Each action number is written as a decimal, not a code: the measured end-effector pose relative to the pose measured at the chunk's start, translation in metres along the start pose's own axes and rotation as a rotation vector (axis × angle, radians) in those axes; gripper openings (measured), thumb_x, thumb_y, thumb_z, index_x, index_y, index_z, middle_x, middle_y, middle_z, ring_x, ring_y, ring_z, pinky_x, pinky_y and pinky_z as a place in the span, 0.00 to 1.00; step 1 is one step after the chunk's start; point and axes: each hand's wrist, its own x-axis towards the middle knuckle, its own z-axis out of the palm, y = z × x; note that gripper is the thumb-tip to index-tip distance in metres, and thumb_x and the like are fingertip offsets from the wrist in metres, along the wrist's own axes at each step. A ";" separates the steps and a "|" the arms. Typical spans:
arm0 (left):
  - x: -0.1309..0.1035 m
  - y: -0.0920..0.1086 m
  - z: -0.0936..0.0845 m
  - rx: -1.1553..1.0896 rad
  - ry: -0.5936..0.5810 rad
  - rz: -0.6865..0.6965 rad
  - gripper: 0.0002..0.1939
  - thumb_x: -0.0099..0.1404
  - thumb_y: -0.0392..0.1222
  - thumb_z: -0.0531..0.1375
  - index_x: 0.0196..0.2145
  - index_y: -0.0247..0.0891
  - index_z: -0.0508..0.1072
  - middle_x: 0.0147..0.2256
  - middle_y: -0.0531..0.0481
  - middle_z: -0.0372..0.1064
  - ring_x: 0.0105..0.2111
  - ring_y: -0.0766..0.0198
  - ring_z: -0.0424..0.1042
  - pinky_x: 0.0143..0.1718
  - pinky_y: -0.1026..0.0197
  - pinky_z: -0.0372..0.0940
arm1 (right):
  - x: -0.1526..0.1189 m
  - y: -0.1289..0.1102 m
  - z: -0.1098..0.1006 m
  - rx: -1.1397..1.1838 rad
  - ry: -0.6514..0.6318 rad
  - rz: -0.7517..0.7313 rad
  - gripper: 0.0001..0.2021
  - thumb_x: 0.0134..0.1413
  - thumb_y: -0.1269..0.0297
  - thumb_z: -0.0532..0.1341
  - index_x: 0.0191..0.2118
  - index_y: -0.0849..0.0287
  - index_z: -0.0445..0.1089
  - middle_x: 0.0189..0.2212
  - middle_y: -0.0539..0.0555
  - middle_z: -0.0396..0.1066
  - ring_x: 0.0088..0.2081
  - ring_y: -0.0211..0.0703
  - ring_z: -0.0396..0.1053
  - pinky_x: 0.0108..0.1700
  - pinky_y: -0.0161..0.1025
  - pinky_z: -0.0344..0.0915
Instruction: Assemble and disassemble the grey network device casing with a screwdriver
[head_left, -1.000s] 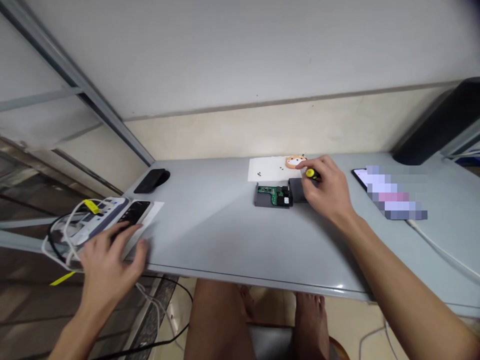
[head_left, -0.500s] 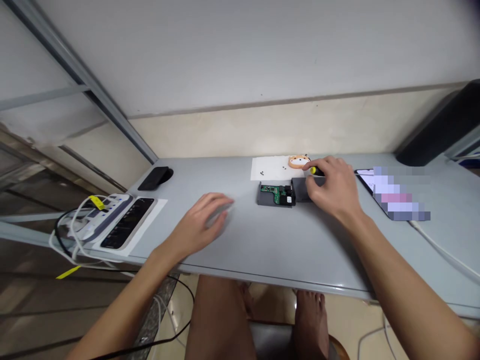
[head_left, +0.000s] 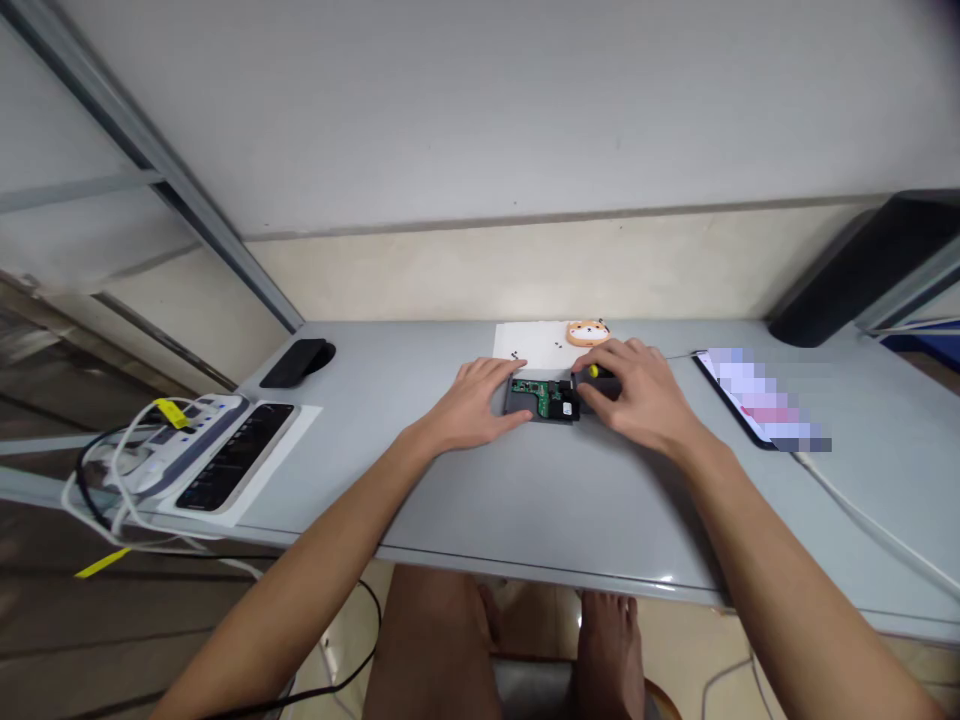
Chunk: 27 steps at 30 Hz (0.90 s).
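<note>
The dark-grey rectangular circuit-board housing (head_left: 545,402) lies long-axis parallel to the light-grey counter's (head_left: 525,510) back edge, between the left grip (head_left: 474,402), bracketing its left end (clamping indeterminable), and the right grip (head_left: 637,392), curled around a yellow-ended dark tool (head_left: 593,371).

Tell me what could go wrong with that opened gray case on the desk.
The small dark pieces lie loose on the white paper, close to the left hand; a brush might scatter them. The circuit board lies exposed, so the yellow-ended tool in the right hand could scratch it.
</note>
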 end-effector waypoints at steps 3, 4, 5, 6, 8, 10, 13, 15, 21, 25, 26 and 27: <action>-0.008 -0.012 -0.006 -0.108 -0.005 -0.072 0.37 0.67 0.58 0.67 0.68 0.45 0.66 0.67 0.40 0.66 0.68 0.46 0.63 0.70 0.40 0.60 | -0.002 -0.006 0.002 0.007 -0.065 -0.071 0.08 0.60 0.59 0.66 0.45 0.49 0.77 0.50 0.56 0.79 0.48 0.58 0.70 0.51 0.56 0.63; -0.008 -0.015 -0.008 -0.135 -0.011 -0.083 0.38 0.66 0.58 0.68 0.68 0.45 0.66 0.67 0.40 0.66 0.67 0.46 0.63 0.69 0.41 0.61 | -0.003 -0.007 0.003 0.006 -0.085 -0.086 0.09 0.59 0.58 0.67 0.45 0.49 0.77 0.50 0.56 0.79 0.49 0.58 0.70 0.51 0.56 0.63; -0.009 -0.016 -0.009 -0.151 -0.016 -0.087 0.38 0.65 0.57 0.69 0.68 0.45 0.67 0.67 0.40 0.66 0.67 0.47 0.64 0.69 0.41 0.62 | -0.003 -0.007 0.005 0.005 -0.110 -0.096 0.10 0.59 0.56 0.68 0.45 0.49 0.77 0.49 0.56 0.80 0.49 0.59 0.70 0.51 0.56 0.63; -0.008 -0.017 -0.010 -0.157 -0.022 -0.086 0.39 0.64 0.57 0.70 0.68 0.45 0.67 0.66 0.40 0.66 0.66 0.47 0.64 0.69 0.42 0.62 | -0.003 -0.007 0.006 0.005 -0.138 -0.099 0.11 0.58 0.55 0.69 0.46 0.49 0.77 0.48 0.56 0.80 0.48 0.59 0.70 0.50 0.56 0.63; -0.006 -0.017 -0.009 -0.149 -0.031 -0.088 0.39 0.63 0.56 0.71 0.68 0.46 0.68 0.65 0.40 0.68 0.66 0.46 0.64 0.69 0.40 0.62 | -0.003 -0.006 0.009 0.011 -0.187 -0.091 0.12 0.57 0.54 0.70 0.46 0.49 0.77 0.47 0.55 0.80 0.48 0.59 0.69 0.50 0.57 0.63; -0.005 -0.016 -0.007 -0.141 -0.032 -0.103 0.38 0.63 0.56 0.72 0.67 0.47 0.70 0.62 0.41 0.70 0.64 0.46 0.66 0.68 0.39 0.62 | -0.003 -0.005 0.011 0.019 -0.209 -0.075 0.13 0.57 0.55 0.71 0.46 0.49 0.77 0.48 0.55 0.80 0.48 0.59 0.68 0.50 0.58 0.63; -0.005 -0.014 -0.005 -0.153 -0.026 -0.125 0.36 0.62 0.55 0.73 0.65 0.48 0.71 0.59 0.42 0.70 0.62 0.46 0.67 0.67 0.39 0.63 | -0.003 -0.005 0.012 0.031 -0.208 -0.061 0.11 0.57 0.56 0.70 0.46 0.49 0.77 0.47 0.55 0.81 0.47 0.59 0.67 0.51 0.59 0.63; -0.005 -0.012 -0.006 -0.161 -0.022 -0.126 0.35 0.62 0.53 0.73 0.64 0.47 0.72 0.60 0.42 0.70 0.62 0.47 0.67 0.67 0.41 0.63 | -0.003 -0.005 0.012 0.043 -0.198 -0.052 0.10 0.57 0.58 0.70 0.44 0.49 0.78 0.46 0.54 0.81 0.47 0.59 0.67 0.51 0.59 0.63; -0.004 -0.007 -0.005 -0.189 -0.018 -0.139 0.33 0.62 0.51 0.73 0.62 0.44 0.72 0.62 0.42 0.69 0.64 0.47 0.65 0.69 0.41 0.60 | -0.002 -0.005 0.012 0.080 -0.161 -0.036 0.08 0.56 0.58 0.70 0.42 0.48 0.78 0.42 0.55 0.80 0.45 0.58 0.68 0.50 0.57 0.63; -0.003 -0.008 -0.004 -0.259 -0.013 -0.144 0.30 0.62 0.49 0.72 0.60 0.45 0.72 0.62 0.43 0.70 0.64 0.48 0.65 0.69 0.41 0.59 | -0.002 -0.006 0.010 0.081 -0.174 -0.020 0.08 0.57 0.57 0.69 0.43 0.49 0.79 0.43 0.56 0.80 0.46 0.58 0.68 0.51 0.56 0.62; -0.003 -0.009 -0.003 -0.271 -0.009 -0.142 0.31 0.61 0.49 0.72 0.60 0.45 0.72 0.62 0.43 0.70 0.63 0.48 0.66 0.69 0.41 0.60 | -0.001 -0.007 0.010 0.082 -0.179 -0.017 0.08 0.57 0.57 0.69 0.43 0.49 0.79 0.44 0.56 0.80 0.46 0.58 0.68 0.51 0.56 0.62; -0.003 -0.009 -0.003 -0.281 -0.006 -0.140 0.31 0.61 0.49 0.72 0.60 0.45 0.71 0.62 0.43 0.69 0.62 0.48 0.67 0.69 0.41 0.60 | -0.001 -0.007 0.010 0.083 -0.181 -0.014 0.08 0.57 0.58 0.69 0.43 0.49 0.79 0.44 0.55 0.80 0.47 0.58 0.68 0.52 0.56 0.62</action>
